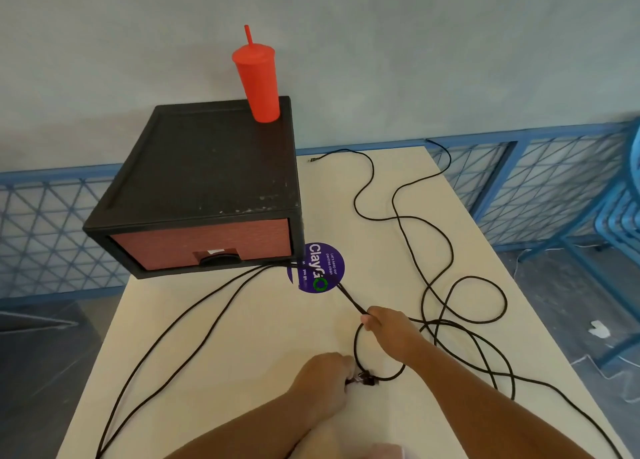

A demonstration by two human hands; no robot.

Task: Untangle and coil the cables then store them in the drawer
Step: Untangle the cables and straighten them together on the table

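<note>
Two hands: left hand [323, 377] fingers pinch plug [365, 378] | right hand [389, 323] fingers grip cables [446, 247], count unclear | one drawer [204, 242] | one tumbler [259, 77]

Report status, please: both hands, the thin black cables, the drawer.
Left hand grips cable ends; right hand pinches thin black cables. Cables sprawled loose, uncoiled, on white table. Red-fronted drawer of black box shut.

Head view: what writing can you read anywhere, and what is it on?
"Clay", then a green ring: round purple sticker on the white table.
"Let's keep our pantries clean": same sticker, small print.
"you go": same sticker, start blurred.
Small white label on the red drawer front: unreadable.
</note>
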